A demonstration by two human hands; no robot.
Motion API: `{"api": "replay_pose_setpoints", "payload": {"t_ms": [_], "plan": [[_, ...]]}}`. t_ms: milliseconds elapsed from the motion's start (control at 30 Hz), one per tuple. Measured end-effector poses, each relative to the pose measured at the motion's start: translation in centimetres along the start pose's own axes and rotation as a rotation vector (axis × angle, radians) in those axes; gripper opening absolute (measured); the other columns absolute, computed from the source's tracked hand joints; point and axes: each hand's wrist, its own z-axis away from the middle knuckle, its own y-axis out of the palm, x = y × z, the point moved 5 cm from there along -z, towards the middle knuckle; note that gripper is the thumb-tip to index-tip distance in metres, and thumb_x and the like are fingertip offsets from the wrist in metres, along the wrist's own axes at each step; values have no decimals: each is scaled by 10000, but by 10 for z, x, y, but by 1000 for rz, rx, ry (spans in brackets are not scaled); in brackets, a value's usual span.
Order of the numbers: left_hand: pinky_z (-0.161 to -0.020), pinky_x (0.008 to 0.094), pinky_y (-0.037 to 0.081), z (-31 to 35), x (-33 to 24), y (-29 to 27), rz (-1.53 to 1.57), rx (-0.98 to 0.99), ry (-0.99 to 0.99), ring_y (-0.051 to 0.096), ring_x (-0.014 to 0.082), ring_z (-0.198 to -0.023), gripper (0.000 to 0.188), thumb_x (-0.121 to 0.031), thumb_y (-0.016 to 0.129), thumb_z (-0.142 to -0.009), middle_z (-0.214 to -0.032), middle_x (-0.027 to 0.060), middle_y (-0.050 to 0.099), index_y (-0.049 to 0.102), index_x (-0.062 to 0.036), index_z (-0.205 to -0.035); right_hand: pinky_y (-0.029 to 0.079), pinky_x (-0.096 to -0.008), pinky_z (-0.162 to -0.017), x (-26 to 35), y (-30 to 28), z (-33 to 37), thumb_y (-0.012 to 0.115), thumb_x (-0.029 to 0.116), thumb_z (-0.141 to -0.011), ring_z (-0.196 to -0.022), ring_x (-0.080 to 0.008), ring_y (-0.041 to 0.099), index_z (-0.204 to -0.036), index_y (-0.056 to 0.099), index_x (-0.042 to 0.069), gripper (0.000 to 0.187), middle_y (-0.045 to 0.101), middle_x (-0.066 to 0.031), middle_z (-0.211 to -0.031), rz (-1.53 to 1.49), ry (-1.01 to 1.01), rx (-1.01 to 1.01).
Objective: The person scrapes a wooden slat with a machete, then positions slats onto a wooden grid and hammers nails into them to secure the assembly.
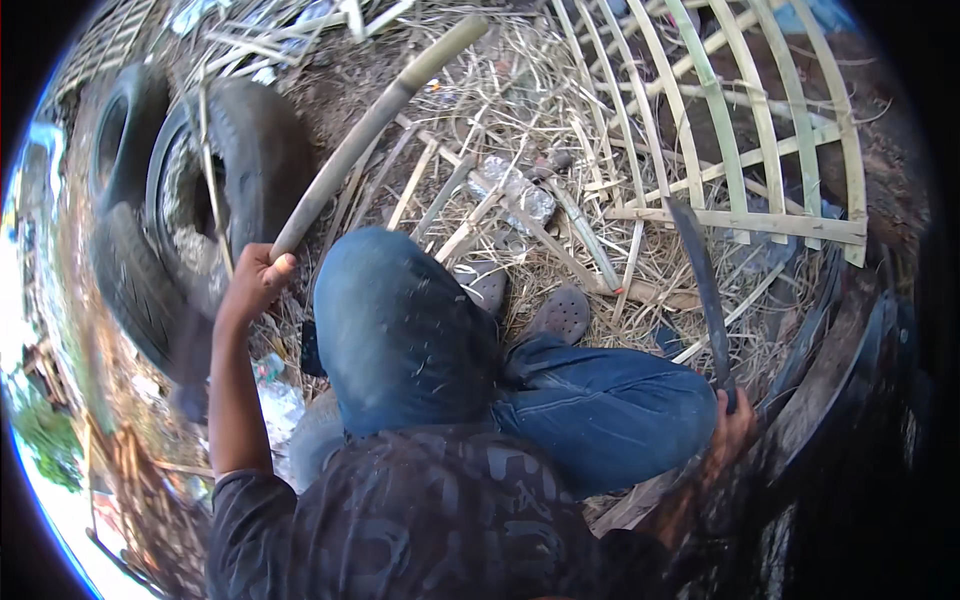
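My left hand (263,280) is closed round the lower end of a bamboo pole (365,140), which slants up and away to the right beyond my bent left knee. At my right side, my right hand (733,425) grips the handle of a machete (702,285). Its long dark blade points away from me, with the tip near the corner of a bamboo lattice panel (740,219). The pole and the blade are well apart. Several split bamboo strips (590,243) lie on the ground in front of my feet.
Old tyres (265,150) stand at the left. Straw and bamboo shavings (530,110) cover the ground, with a crumpled clear plastic piece (515,190) among them. A wooden beam (820,370) runs along my right. Cut strips (270,45) are heaped at the far left.
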Motion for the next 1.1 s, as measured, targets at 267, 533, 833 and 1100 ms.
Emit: {"api": "replay_pose_setpoints", "payload": {"t_ms": [267, 533, 833, 1100], "plan": [[-462, 297, 371, -53, 29, 90, -89, 176, -116, 457, 68, -555, 451, -385, 785, -757, -591, -30, 514, 638, 41, -743, 477, -452, -640, -5, 69, 23, 785, 407, -666, -703, -408, 618, -885, 648, -11, 492, 638, -224, -751, 76, 182, 426], [-450, 339, 376, -108, 30, 116, -247, 131, 204, 434, 95, -539, 703, -648, 624, -790, -525, 4, 447, 576, 41, -659, 499, -463, -726, -42, 103, 46, 728, 463, -711, -814, -404, 641, -1005, 668, 0, 552, 654, -244, -817, 120, 198, 438], [-639, 338, 489, -58, 102, 134, 9, 228, 361, 558, 122, -704, 373, -270, 633, -861, -718, 74, 636, 646, 102, -833, 502, -439, -728, -55, 99, 164, 705, 423, -751, -836, -378, 639, -1013, 659, -4, 503, 649, -253, -860, 1, 268, 306], [-650, 336, 492, -16, 202, 216, 251, 254, 113, 590, 122, -745, 236, -141, 637, -800, -791, 89, 682, 663, 81, -876, 502, -428, -720, -59, 119, 201, 710, 400, -753, -821, -361, 637, -1004, 655, -9, 483, 648, -240, -849, -48, 325, 270]]}}
